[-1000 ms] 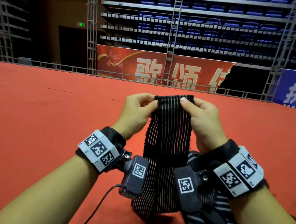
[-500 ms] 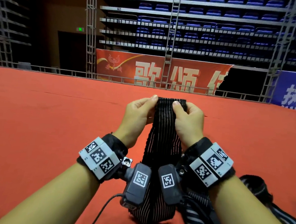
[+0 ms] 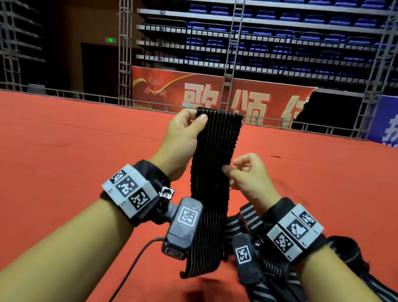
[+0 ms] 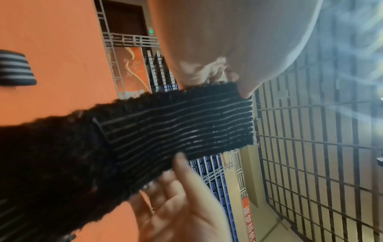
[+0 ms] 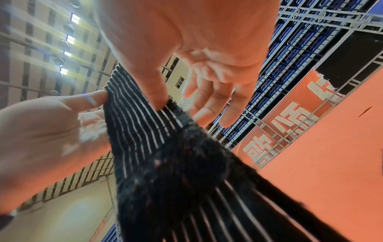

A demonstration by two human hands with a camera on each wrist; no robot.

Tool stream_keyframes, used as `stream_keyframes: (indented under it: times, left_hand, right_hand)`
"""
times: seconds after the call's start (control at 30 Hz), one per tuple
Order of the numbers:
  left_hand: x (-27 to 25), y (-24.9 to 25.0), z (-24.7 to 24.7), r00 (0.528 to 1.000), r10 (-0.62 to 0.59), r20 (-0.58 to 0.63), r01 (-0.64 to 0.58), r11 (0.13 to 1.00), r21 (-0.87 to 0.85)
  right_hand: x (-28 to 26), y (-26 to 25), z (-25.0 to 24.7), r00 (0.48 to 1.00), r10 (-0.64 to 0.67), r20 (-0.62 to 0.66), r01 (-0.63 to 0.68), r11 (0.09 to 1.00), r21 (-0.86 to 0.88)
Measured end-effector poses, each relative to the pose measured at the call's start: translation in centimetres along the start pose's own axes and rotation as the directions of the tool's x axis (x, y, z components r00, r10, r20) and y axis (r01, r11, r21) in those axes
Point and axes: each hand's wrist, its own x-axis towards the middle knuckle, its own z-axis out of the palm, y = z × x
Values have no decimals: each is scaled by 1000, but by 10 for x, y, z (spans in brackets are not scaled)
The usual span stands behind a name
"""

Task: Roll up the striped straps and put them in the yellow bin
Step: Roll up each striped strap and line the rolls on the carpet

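We pinch the top corner of the black, thin-striped elastic strap (image 3: pixel 212 166) with our left hand (image 3: pixel 182 140), our loose-fingered, empty right hand (image 3: pixel 247 175) beside its middle, so rolling from that top end looks next.

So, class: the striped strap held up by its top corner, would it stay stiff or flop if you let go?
The striped strap probably flops: pinched only at a top corner by the left hand, it hangs straight down. Likely light, since one pinch carries it. Its ribbed, fuzzy weave suggests it grips rather than slips.

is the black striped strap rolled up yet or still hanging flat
Still flat, unrolled. The strap hangs full length from the left hand, which pinches its top corner; the right hand touches its edge partway down. No coil shows.
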Motion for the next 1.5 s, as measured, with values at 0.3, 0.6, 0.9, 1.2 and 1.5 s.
stream_keyframes:
  times: [0.3, 0.6, 0.9, 1.2, 1.5]
  left_hand:
    - [-12, -1, -5, 990, 5, 141, -53, 940, 337]
    - [-13, 21, -13, 963, 42, 266, -152, 901, 406]
    - [-24, 16, -20, 954, -108, 280, 47, 975, 216]
    - [-29, -7, -23, 965, -24, 260, -85, 913, 400]
    - [-32, -28, -20, 965, -69, 252, -68, 865, 497]
  right_hand:
    - [9, -43, -9, 942, -335, -8, 335, 942, 7]
    - [0, -60, -15, 928, -343, 143, 323, 935, 145]
    - [-3, -56, -8, 952, -275, 139, 249, 952, 177]
    - [-1, -37, -12, 969, -160, 187, 152, 987, 57]
    - [-3, -25, -16, 922, -306, 236, 356, 910, -212]
